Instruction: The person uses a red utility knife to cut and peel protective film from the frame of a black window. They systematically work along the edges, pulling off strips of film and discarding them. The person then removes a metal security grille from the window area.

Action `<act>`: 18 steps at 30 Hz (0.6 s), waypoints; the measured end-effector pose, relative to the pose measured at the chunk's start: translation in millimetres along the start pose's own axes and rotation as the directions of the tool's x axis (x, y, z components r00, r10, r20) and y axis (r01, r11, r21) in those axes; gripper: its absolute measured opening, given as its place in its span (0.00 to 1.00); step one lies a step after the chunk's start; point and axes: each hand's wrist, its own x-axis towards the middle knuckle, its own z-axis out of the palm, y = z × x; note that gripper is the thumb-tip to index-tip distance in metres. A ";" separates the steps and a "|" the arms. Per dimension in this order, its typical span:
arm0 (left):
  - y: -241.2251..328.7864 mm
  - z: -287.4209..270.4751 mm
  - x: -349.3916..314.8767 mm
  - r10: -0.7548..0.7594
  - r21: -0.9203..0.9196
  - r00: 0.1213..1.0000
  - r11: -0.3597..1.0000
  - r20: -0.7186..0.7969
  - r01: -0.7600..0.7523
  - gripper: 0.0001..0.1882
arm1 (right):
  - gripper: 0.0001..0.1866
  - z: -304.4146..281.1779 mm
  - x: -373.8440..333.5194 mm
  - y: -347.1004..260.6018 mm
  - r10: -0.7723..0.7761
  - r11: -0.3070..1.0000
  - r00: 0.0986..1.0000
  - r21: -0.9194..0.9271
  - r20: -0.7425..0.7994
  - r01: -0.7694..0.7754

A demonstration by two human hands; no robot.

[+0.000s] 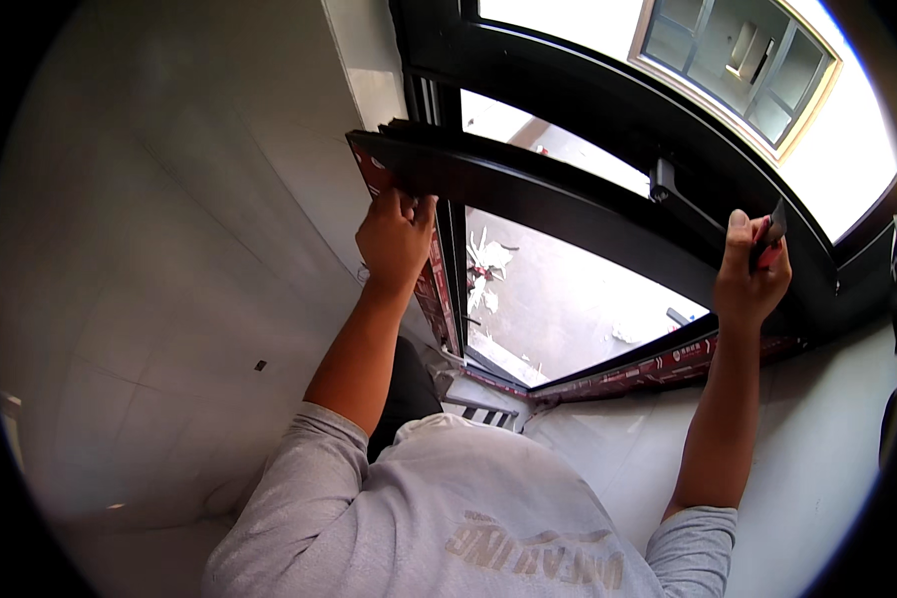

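Note:
A long black window profile (528, 184) slants across the window from upper left to lower right. Dark red patterned film shows on its left end. My left hand (399, 237) is closed on that end, fingertips curled against its lower edge. On the right, my right hand (752, 267) is raised with the thumb up, closed round a small black piece with a red patch (770, 242). Whether this piece belongs to the profile cannot be seen. A black window handle (662, 181) sticks out just left of my right hand.
The black window frame (578, 55) surrounds the opening, and red patterned film (693, 354) covers its lower edge. A pale wall (169, 249) stands close on my left. Through the opening, debris (488, 264) lies on the ground far below. A striped metal step (480, 411) is beneath me.

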 end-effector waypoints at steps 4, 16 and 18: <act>0.2 7.4 1.8 0.007 0.007 1.000 1.000 -0.011 -0.006 0.18 | 0.14 0.7 -4.6 6.8 -0.020 0.998 0.999 0.058 -0.041 0.023; 26.4 17.1 16.4 -0.597 -0.602 0.532 0.100 0.601 0.792 0.10 | 0.15 3.1 -10.4 1.6 0.027 0.992 0.997 0.123 -0.068 -0.018; 29.1 15.8 21.4 -0.609 -0.592 0.476 0.014 0.634 0.806 0.07 | 0.17 3.7 -9.7 1.9 0.030 0.994 0.997 0.111 -0.066 -0.023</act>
